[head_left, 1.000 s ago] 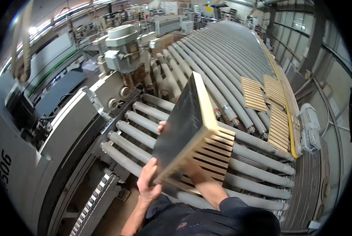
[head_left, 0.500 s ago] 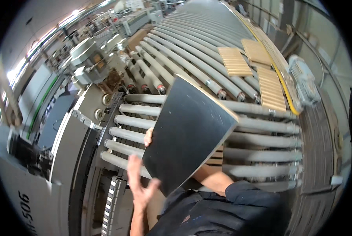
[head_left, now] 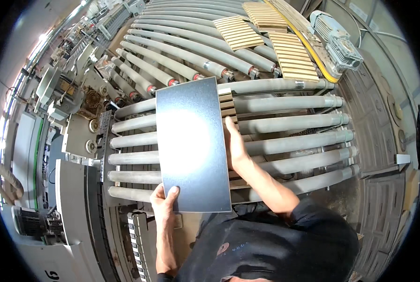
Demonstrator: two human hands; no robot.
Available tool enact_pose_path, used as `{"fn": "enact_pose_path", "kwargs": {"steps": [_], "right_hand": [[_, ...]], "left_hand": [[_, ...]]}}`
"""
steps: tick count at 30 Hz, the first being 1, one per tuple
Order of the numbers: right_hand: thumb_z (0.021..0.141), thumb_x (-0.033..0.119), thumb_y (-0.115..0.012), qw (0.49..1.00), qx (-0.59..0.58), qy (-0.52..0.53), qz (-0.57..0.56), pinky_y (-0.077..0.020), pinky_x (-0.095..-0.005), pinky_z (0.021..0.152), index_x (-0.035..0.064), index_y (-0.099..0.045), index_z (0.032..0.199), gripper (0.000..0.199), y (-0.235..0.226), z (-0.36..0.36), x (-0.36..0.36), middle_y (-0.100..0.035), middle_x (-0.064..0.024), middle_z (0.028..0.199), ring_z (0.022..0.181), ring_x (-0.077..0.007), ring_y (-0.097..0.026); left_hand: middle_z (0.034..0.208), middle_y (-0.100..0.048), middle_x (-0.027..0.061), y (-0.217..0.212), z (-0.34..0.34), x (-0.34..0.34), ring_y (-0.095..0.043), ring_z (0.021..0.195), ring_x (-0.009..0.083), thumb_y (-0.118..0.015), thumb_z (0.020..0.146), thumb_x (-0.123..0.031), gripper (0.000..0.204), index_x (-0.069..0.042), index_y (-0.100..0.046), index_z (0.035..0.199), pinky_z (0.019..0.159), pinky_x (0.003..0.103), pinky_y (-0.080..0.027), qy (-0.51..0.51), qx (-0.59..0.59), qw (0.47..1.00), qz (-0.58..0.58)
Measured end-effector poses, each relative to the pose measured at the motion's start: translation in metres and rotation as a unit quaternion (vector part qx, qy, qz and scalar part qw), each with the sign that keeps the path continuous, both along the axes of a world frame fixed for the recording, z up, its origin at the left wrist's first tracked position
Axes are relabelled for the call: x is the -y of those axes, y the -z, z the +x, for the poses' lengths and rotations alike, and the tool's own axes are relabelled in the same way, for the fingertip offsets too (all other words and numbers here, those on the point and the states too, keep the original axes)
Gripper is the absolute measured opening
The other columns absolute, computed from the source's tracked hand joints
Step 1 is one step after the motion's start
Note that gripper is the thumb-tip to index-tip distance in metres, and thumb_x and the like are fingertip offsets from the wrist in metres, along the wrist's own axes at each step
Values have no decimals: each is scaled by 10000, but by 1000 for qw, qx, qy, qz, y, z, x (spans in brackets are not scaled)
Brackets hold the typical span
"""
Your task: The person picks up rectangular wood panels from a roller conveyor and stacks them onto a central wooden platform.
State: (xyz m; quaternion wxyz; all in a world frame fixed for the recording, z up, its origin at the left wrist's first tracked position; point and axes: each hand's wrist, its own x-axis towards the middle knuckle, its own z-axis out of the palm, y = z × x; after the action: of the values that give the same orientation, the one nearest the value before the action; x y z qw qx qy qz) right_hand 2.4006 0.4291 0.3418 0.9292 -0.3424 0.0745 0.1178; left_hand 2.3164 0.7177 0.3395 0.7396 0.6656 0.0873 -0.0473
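A dark rectangular panel (head_left: 191, 188) is held up above the rollers, its long sides pointing away from me, with bright glare over its middle. My left hand (head_left: 164, 199) grips its lower left edge, thumb on the top face and the other fingers underneath. At the right edge is my right hand (head_left: 235, 145), closed on the panel with its thumb pointing away from me; most of its fingers are hidden behind the board. Partly covered by the panel, a slatted wooden piece (head_left: 227, 104) shows beside my right thumb.
Grey conveyor rollers (head_left: 289, 123) run beneath and beyond the panel. Several slatted wooden boards (head_left: 292, 56) lie at the far right, beside a yellow-edged rail (head_left: 308, 51) and a grey motor (head_left: 334, 40). Machinery (head_left: 80, 188) stands close on the left.
The panel has turned from a slant to nearly straight ahead. My left hand, spread and off the board before, now grips it. My right hand has shifted from underneath to the right edge.
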Motion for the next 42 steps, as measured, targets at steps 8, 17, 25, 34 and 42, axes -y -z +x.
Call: {"fn": "enact_pose_path", "kwargs": {"steps": [8, 17, 25, 34, 42], "right_hand": [[1039, 350, -692, 804, 143, 103, -568, -531, -544, 1095, -182, -465, 1505, 743, 50, -7, 40, -668, -380, 1300, 1239, -495, -669], [1024, 270, -726, 717, 146, 118, -671, -578, -582, 990, -107, -613, 1332, 500, 70, 22, 63, -726, -362, 1125, 1068, -512, -721], [1023, 327, -748, 669, 114, 154, -718, -595, -551, 905, -108, -674, 1304, 524, 50, 13, 80, -678, -331, 1082, 998, -480, -710], [797, 471, -957, 674, 254, -99, -686, -429, -589, 1263, 19, -313, 1716, 1210, 49, -108, 90, -410, -338, 1674, 1528, -514, -439], [743, 264, -1004, 625, 328, 11, -708, -537, -533, 1169, -77, -440, 1619, 1097, 77, -116, 66, -524, -393, 1554, 1383, -522, -587]], "left_hand": [[1073, -797, 141, 36, 22, 38, -718, 950, 179, -889, 967, -272, 540, 149, -718, 1259, 880, 347, -577, 27, -38, 994, 102], [959, -779, 84, 41, 48, 66, -660, 853, 130, -876, 981, -335, 547, 116, -762, 1269, 766, 313, -542, 55, 1, 979, 195], [1363, -632, 279, 40, 52, 68, -631, 1184, 341, -901, 904, -453, 762, 75, -698, 1415, 970, 463, -541, 84, 52, 878, 469], [1471, -606, 327, 32, 19, 45, -594, 1395, 436, -962, 743, -78, 1075, 40, -410, 1658, 1167, 484, -516, 207, 78, 898, 381], [1273, -710, 264, 4, 28, 50, -687, 1127, 389, -949, 733, -53, 881, 26, -586, 1532, 985, 492, -580, 211, 21, 861, 462]]}}
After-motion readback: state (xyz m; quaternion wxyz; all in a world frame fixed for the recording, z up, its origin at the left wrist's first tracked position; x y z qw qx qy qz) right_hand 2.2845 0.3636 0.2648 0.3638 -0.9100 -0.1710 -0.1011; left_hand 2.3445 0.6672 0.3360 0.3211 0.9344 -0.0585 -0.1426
